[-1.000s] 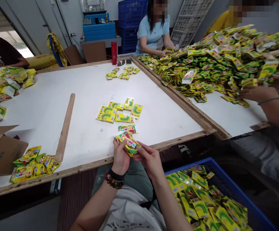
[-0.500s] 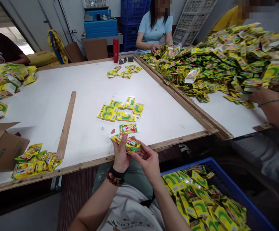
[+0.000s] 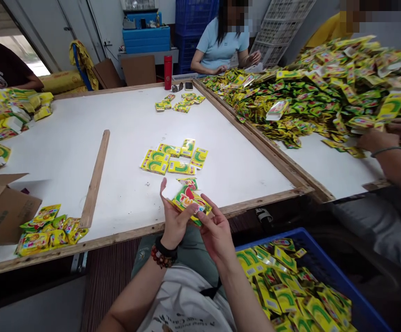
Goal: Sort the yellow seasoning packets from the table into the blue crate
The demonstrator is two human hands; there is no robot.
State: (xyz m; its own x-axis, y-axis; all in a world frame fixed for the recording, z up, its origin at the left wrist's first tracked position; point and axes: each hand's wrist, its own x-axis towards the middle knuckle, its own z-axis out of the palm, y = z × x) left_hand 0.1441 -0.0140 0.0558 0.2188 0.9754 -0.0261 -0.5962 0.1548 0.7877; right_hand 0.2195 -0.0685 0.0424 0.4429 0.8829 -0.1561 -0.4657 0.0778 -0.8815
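Note:
A small yellow-and-green candy box (image 3: 188, 199) with a watermelon picture and colourful letters is tilted toward me above the table's front edge; a white flap stands out at its left end. My left hand (image 3: 175, 223) grips its left side, thumb across the front. On the right lower side, my right hand (image 3: 217, 228) pinches it between thumb and fingers. Just behind it a similar box (image 3: 192, 181) lies on the white table, partly covered by the held one. Farther back lies a loose group of flat yellow boxes (image 3: 155, 161).
A blue crate (image 3: 362, 295) of yellow boxes stands at my right. A wooden strip (image 3: 95, 180) crosses the table beside several packets (image 3: 48, 235) and a cardboard box (image 3: 4, 212). Beyond the wooden rail is a large pile (image 3: 311, 92), where co-workers' hands (image 3: 380, 140) work.
The held box has turned from its narrow side to its broad printed face and tilted up. My left fingers have spread behind its open flap; my right thumb has moved onto its front.

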